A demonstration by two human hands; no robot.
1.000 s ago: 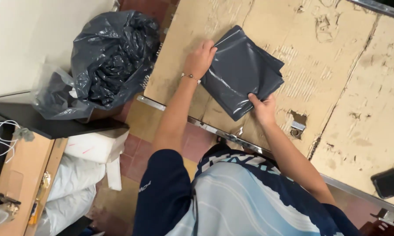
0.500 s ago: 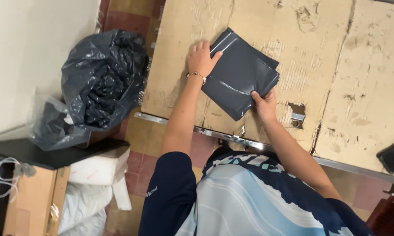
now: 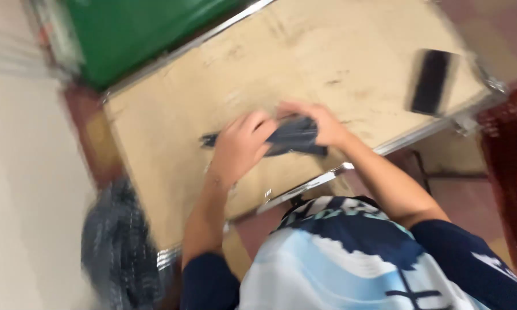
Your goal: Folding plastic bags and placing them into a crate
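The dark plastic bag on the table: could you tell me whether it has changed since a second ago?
Yes. The dark plastic bag lay flat and folded on the table; now it is bunched between the left hand and right hand.

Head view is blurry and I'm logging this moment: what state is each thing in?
Grey bag: bunched small, gripped between both hands above the table.
Left hand: closed on the bag.
Right hand: closed on the bag.
Table: worn, scuffed top.
Black flat thing: lying flat near the table's far corner.
Black sack: on the floor by the table, blurred.
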